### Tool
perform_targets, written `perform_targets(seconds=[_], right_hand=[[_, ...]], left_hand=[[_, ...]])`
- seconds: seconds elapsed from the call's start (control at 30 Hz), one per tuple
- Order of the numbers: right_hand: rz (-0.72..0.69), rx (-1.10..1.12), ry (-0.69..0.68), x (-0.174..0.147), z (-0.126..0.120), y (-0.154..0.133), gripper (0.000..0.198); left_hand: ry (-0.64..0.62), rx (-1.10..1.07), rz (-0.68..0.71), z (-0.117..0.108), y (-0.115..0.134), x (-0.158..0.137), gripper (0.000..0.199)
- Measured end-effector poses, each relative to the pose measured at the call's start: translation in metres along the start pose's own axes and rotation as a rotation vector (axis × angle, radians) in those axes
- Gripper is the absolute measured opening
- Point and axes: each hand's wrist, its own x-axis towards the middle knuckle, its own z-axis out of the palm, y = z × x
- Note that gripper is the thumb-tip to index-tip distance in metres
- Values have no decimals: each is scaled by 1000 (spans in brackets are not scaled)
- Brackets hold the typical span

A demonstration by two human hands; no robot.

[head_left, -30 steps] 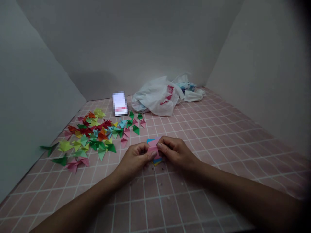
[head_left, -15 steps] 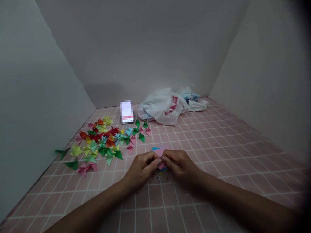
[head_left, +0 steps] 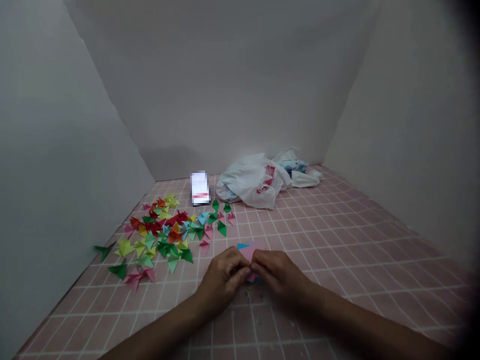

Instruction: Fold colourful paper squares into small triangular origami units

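A piece of pink paper [head_left: 247,253] is pinched between my two hands at the middle front. My left hand [head_left: 224,276] is closed, thumb and forefinger on the paper's left part. From the other side my right hand [head_left: 282,275] grips it the same way, its fingertips meeting those of the left. Beneath the pink sheet, a blue paper [head_left: 242,246] shows at a corner, with a sliver of yellow at the near edge. My fingers hide most of the folds.
Several folded paper cranes [head_left: 165,247] in many colours lie spread to the left. Behind them a phone [head_left: 200,187] with a lit, blurred screen leans upright. White plastic bags [head_left: 251,180] rest by the back wall. Pale walls enclose the pink tiled surface [head_left: 337,240].
The whole view has shifted, so everything sits slightly lower in the picture. Both hands remain together on the pink paper, their fingertips only slightly changed.
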Motion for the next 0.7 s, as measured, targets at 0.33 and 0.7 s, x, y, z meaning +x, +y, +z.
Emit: perform_targets(seconds=[0.33,0.7], right_hand=[[245,292,5,3,6,-6,28],[204,269,-8,-4,7,-11,30]], left_hand=[[169,-324,-310,8,-5,-2,21],[97,-327,-324,5,2,-4,26]])
